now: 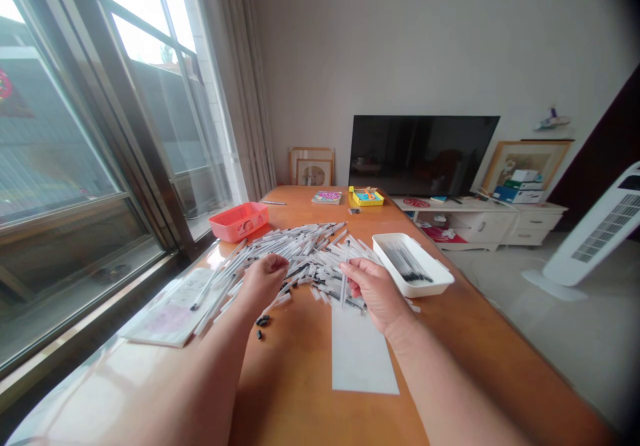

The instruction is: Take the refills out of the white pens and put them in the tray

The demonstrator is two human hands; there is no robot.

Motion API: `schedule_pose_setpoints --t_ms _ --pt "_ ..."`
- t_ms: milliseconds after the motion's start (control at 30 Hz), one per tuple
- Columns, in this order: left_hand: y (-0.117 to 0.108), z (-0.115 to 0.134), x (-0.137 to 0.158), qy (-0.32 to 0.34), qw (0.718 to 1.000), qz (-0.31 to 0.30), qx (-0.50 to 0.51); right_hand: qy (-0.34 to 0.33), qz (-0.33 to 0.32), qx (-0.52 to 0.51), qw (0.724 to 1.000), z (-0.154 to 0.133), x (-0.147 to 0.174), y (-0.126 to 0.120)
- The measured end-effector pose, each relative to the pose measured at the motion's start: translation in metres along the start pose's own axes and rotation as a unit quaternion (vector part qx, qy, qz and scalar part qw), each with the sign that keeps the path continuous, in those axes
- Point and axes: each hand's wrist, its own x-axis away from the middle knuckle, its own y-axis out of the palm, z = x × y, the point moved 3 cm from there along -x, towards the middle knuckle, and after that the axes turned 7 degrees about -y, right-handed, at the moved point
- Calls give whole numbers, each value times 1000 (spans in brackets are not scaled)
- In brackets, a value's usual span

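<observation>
My right hand pinches a slim translucent pen between thumb and fingers, holding it roughly upright. Over the near left side of the pile, my left hand is closed with its fingertips together; whatever they hold, if anything, is too small to make out. Around and beyond both hands spreads a heap of pen parts, with clear barrels and white caps among them. A few small black plugs lie on the wood below my left hand. Right of my right hand, a white tray contains several pens with black ends.
A red plastic basket stands at the table's left edge. Nearer are a paper booklet on the left and a white sheet in front of me. A book and a yellow box sit at the far end.
</observation>
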Motion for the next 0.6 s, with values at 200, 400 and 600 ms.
schedule_pose_setpoints --t_ms 200,400,600 --pt "8 1 0 114 956 20 -269 -2 20 0 1000 -1 0 -1" --pt "23 2 9 164 931 -23 -325 -1 22 9 1000 -1 0 -1" --pt "31 1 12 170 884 -23 -435 -4 24 1 1000 -3 1 0"
